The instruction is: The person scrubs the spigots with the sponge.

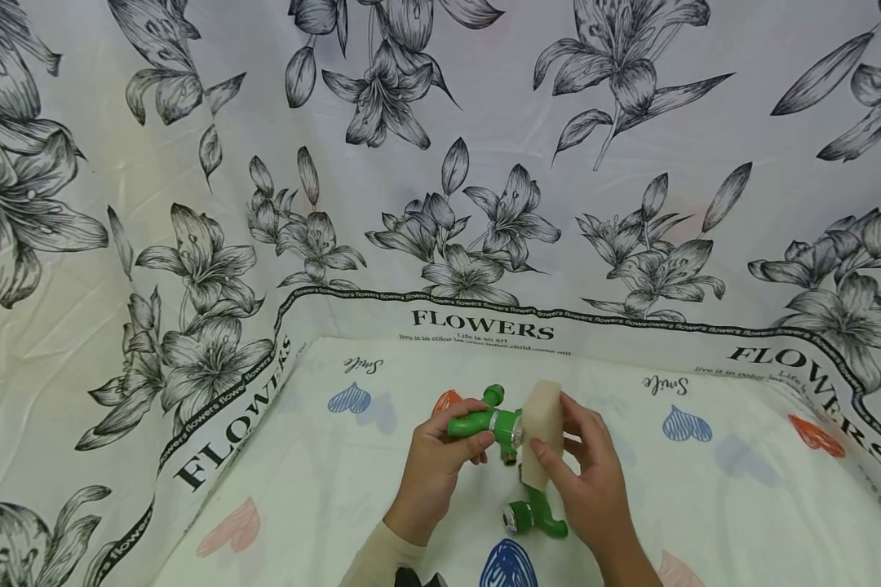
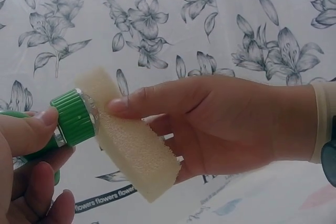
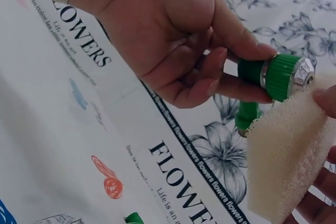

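Pinching a tap, the left hand meets the sponge gripped by the right hand; wiping seems under way, while a second tap lies unheld.

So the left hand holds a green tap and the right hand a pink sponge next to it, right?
Not quite: the sponge is cream, not pink, as the head view shows. The left hand does hold a green tap, and the right hand the sponge next to it.
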`<control>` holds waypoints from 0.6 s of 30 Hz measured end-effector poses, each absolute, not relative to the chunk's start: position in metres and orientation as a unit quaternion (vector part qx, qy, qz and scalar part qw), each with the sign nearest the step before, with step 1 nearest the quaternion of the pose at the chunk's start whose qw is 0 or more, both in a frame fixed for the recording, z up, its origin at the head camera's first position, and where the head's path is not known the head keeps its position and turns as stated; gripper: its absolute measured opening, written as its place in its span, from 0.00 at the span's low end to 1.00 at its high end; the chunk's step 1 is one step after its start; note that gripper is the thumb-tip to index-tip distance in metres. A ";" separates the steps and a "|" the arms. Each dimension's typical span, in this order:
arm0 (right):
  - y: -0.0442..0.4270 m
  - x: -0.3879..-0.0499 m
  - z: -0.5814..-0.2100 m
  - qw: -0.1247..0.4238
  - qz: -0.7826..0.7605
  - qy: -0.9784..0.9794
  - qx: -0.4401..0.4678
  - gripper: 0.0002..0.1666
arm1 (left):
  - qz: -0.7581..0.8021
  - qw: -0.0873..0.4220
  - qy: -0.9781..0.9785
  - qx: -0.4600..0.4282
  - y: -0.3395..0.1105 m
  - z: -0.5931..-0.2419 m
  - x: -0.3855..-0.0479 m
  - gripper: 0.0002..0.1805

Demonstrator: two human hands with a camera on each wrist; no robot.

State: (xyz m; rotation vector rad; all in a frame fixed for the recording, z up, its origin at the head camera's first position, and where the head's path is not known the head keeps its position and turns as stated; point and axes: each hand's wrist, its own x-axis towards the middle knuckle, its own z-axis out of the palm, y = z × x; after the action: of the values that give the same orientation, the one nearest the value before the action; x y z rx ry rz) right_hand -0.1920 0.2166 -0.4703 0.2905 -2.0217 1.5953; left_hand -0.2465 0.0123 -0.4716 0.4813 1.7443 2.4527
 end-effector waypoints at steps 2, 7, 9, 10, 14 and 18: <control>0.217 -0.193 -0.471 0.266 0.599 -0.748 0.110 0.41 | 0.805 0.046 0.570 0.159 0.012 -0.471 -0.247 0.21; 0.214 -0.192 -0.471 0.248 0.602 -0.751 0.111 0.40 | 0.804 0.042 0.570 0.162 0.011 -0.470 -0.247 0.21; 0.213 -0.191 -0.471 0.240 0.603 -0.752 0.112 0.40 | 0.803 0.041 0.573 0.160 0.010 -0.471 -0.248 0.21; 0.212 -0.190 -0.471 0.238 0.604 -0.752 0.115 0.40 | 0.802 0.041 0.575 0.157 0.010 -0.471 -0.248 0.21; 0.209 -0.188 -0.471 0.237 0.598 -0.752 0.144 0.42 | 0.804 0.029 0.577 0.143 0.011 -0.471 -0.249 0.21; 0.207 -0.186 -0.471 0.245 0.577 -0.758 0.182 0.46 | 0.806 0.016 0.577 0.130 0.011 -0.473 -0.250 0.21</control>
State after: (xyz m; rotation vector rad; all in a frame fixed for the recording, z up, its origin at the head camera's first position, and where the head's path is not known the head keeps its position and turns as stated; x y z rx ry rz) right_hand -0.1858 0.2073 -0.4709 0.4967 -2.0686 1.5742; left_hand -0.2502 0.0112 -0.4726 0.4029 1.7946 2.5078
